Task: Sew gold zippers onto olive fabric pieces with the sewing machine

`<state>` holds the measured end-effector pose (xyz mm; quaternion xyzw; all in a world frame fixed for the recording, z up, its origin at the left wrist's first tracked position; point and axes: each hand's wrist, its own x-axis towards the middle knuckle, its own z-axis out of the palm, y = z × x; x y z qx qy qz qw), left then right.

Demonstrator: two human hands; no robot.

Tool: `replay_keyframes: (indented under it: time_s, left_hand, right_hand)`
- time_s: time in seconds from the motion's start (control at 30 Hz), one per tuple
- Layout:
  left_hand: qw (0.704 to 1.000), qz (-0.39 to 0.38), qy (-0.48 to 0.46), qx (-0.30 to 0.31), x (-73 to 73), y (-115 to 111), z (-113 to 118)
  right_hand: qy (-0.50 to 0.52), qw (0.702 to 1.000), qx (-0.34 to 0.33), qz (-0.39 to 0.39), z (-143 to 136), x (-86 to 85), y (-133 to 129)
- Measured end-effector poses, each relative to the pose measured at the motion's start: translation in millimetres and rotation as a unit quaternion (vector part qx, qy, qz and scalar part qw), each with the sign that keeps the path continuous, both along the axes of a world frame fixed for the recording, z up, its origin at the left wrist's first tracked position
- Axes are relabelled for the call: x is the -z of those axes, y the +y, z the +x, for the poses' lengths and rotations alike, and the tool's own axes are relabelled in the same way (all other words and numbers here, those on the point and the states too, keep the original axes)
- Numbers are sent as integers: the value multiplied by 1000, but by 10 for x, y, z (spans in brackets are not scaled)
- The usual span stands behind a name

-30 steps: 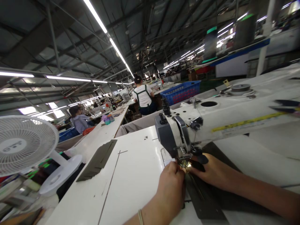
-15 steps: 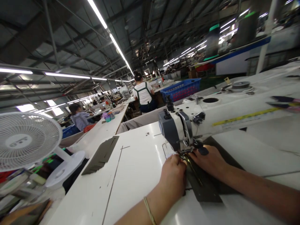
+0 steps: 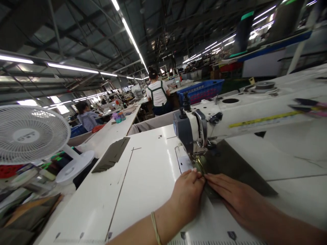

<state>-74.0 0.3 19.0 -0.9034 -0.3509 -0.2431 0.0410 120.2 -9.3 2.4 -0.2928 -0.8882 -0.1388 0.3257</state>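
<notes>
Bunches the fingers of the left hand (image 3: 188,191) narrow around the edge of dark olive fabric (image 3: 236,167). Lays the right hand (image 3: 238,196) on the same fabric, with fingers straight and close together, just beside the left fingertips; cannot tell about any grip there, with the thumb out of sight. Wears a pale cord (image 3: 155,227) on the left wrist.

Has the fabric lying on the white table (image 3: 148,177), from the fingertips toward two o'clock, with a brass-coloured strip (image 3: 200,164) at twelve, near the presser foot (image 3: 199,151). Faces a grey-and-white sewing machine (image 3: 184,132) at twelve, with a yellow measuring tape (image 3: 263,119) along the arm toward one and scissors (image 3: 305,109) at two. At six, a printed scale (image 3: 216,243).

Between nine and ten, a stack of cut olive pieces (image 3: 112,156); farther out, a white fan (image 3: 25,134). Toward ten, small purple and teal containers (image 3: 118,117) and a person in a striped top (image 3: 88,120). Toward eleven, a person in a white shirt (image 3: 157,93), seen from behind. At twelve, beyond the machine, a blue plastic crate (image 3: 201,91).
</notes>
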Motion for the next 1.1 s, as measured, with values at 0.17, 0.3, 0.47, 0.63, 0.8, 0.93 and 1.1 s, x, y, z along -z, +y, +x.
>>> replay_keyframes:
  time_s: [0.17,0.3,0.47,0.63,0.8,0.93,1.1]
  left_hand:
    - [1000,-12,9,12,-41,48,-31]
    - [999,-15,9,32,-84,114,-43]
    - [999,-12,4,40,-104,223,-37]
    - [999,-26,8,20,-132,313,-19]
    - [999,-25,13,-14,-134,195,-51]
    - [999,-5,-5,-39,-81,37,-62]
    - [997,65,33,18,-81,68,-47]
  right_hand:
    - [3,999,-6,-33,-16,9,59]
    - [-9,1000,-4,-16,-38,-59,78]
    - [2,1000,3,-22,-90,-96,181]
    - [14,999,-1,-52,-91,-83,268]
    - [28,993,24,-108,-16,-87,202]
    - [5,998,47,-30,21,-17,135]
    - [-49,998,33,25,4,-26,172]
